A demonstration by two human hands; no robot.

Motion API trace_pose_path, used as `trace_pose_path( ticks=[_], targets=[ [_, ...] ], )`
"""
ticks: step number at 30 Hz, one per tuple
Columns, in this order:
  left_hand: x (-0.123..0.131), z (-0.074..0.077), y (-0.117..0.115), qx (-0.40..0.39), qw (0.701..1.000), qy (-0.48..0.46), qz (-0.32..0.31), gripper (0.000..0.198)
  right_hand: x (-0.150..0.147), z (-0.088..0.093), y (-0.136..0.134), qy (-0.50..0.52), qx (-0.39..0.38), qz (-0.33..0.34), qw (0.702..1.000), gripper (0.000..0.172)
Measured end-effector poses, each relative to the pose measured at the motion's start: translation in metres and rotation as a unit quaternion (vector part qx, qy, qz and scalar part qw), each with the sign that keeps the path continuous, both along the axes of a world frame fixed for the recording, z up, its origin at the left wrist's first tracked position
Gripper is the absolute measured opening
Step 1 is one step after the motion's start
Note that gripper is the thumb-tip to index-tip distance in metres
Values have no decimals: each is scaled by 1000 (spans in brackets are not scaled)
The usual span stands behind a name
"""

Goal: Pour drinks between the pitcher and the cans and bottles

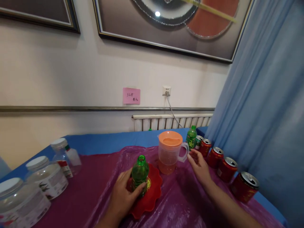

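Head view: our left hand (122, 193) wraps the green bottle (140, 172) over the red dish (155, 190), seemingly steadying it; our right hand (199, 167), loosely spread, is beside the pitcher (167, 156), whose handle (184, 152) faces it.

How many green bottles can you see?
2: one green bottle in the left hand, another behind and right of the pitcher, by the cans. More may be hidden: a green bit by the radiator is too small to tell.

Just some ordinary indoor room, home or office unclear: big wall pictures (123, 28), radiator (152, 117), outlet (166, 90), blue curtain (266, 85)
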State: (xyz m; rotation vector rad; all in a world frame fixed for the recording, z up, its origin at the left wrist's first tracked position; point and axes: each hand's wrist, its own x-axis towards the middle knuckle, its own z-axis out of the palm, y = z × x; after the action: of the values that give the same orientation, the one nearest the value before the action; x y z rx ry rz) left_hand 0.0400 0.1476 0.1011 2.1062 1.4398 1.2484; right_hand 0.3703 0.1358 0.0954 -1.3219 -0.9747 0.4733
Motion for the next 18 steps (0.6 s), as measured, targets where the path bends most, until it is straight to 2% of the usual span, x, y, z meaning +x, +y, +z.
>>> trace_pose_path(
  ticks=[3, 6, 12, 18],
  targets=[
    [0, 2, -2, -12, 1000, -7, -5, 51, 0, 3, 33, 14, -7, 22, 1000, 52],
    [0, 3, -3, -25, 999, -20, -7, 50, -7, 0, 50, 39, -3, 49, 998, 58],
    [1, 2, -6, -44, 998, -47, -11, 54, -17, -5, 56, 87, 31, 71, 993, 60],
    [-2, -4, -5, -54, 996, -69, 30, 66, -19, 12, 63, 99, 55, 76, 991, 65]
  ],
)
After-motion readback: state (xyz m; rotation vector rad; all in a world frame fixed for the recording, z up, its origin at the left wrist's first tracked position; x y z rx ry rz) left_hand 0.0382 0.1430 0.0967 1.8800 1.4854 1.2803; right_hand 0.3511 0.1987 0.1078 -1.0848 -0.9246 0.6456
